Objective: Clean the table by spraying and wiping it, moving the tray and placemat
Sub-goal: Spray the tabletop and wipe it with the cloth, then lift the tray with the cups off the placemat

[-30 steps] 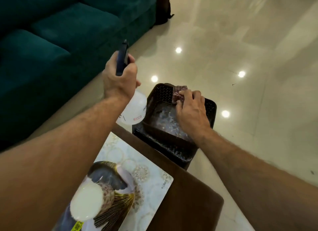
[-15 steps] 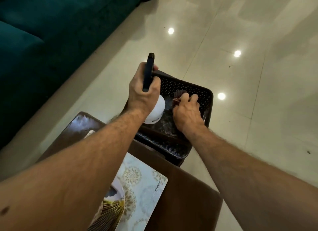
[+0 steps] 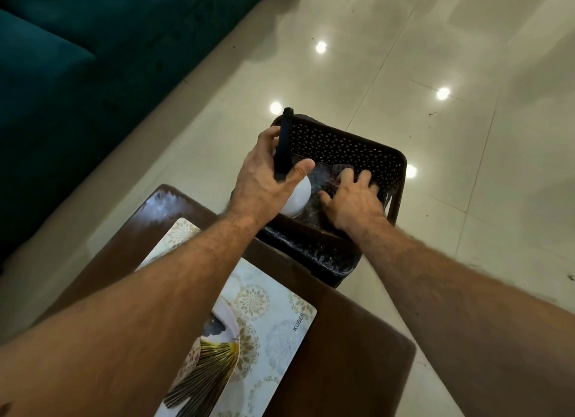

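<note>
The left hand grips the spray bottle by its dark head, inside the basket. The right hand, fingers spread, presses a cloth in the basket. The placemat lies on the brown surface near the basket

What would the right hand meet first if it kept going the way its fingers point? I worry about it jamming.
Probably the basket's perforated far wall; the right hand already lies on the cloth inside, though depth is unclear.
</note>
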